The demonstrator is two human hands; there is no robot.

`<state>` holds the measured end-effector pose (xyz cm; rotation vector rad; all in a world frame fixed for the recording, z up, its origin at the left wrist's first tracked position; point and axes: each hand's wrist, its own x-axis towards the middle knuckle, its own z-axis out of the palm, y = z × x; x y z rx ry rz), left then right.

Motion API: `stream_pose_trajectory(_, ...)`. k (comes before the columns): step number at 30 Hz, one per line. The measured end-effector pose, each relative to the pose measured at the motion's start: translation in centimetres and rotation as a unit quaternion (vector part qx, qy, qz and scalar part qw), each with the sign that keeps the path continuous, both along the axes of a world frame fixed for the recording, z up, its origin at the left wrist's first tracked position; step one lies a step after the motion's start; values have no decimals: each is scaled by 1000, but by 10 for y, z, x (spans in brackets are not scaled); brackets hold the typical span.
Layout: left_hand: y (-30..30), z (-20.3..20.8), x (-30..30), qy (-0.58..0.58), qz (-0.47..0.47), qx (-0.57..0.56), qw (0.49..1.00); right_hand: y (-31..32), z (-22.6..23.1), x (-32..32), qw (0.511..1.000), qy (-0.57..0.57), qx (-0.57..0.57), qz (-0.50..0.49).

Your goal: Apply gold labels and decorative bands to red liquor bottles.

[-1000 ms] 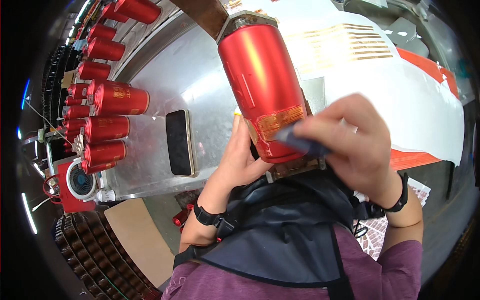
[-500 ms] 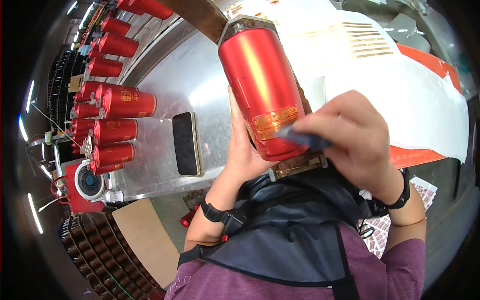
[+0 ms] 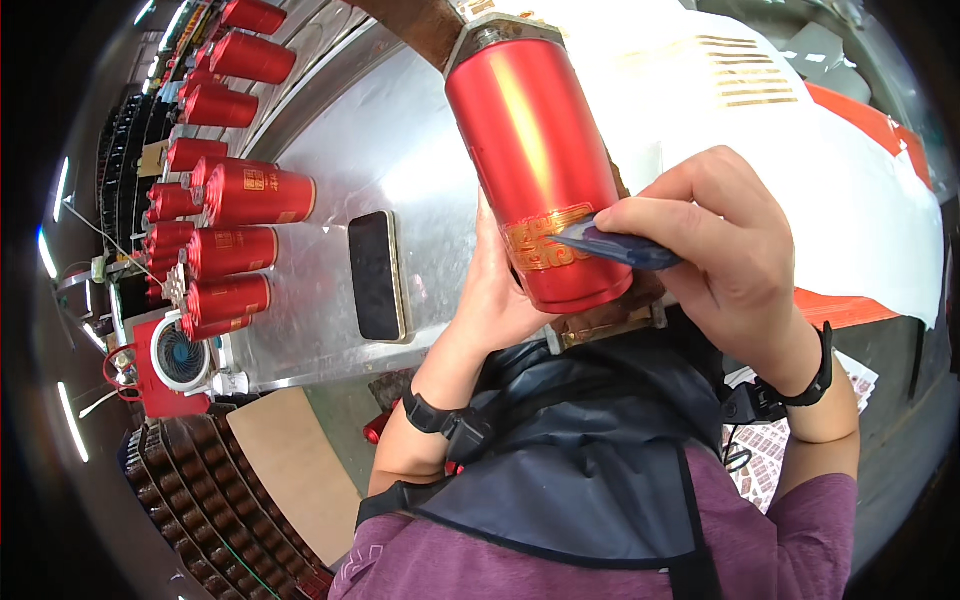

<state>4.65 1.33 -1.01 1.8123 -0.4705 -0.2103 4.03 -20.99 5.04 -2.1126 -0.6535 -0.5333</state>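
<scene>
A glossy red metal canister [image 3: 535,150] lies on a holder in front of me, its base end toward me. Gold lettering [image 3: 545,240] covers a patch near that end. My left hand [image 3: 492,285] grips the canister's left side, with most fingers hidden behind it. Between the thumb and fingers of my right hand [image 3: 725,235] is a dark blue pointed scraper [image 3: 625,248]. Its tip meets or hovers just over the gold lettering; contact cannot be made out. A metal end piece [image 3: 605,328] of the holder shows below the canister.
A black-screened phone [image 3: 377,275] lies on the metal table [image 3: 320,130]. Several red canisters [image 3: 260,192] stand along the left. White sheets [image 3: 850,200] with gold strips [image 3: 750,72] cover the right side. A small fan [image 3: 181,357] sits at the table's left corner.
The canister and both hands have shifted slightly in view. The scraper, blurred before, now shows sharply with its tip at the lettering. The gold patch shows more plainly.
</scene>
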Motion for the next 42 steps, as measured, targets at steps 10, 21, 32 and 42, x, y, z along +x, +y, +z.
stream_pose_trajectory(10,14,-11,-6,-279,117,86,949,-16,9,-36,996,57,-56,41)
stream_pose_trajectory(21,12,-11,-4,-220,111,68,967,19,26,-23,982,-48,-180,28)
stream_pose_trajectory(32,16,-13,-10,-289,138,11,947,8,26,-57,988,71,-129,-54)
stream_pose_trajectory(42,9,-10,-7,-285,128,-37,949,28,37,-48,960,-1,-277,-33)
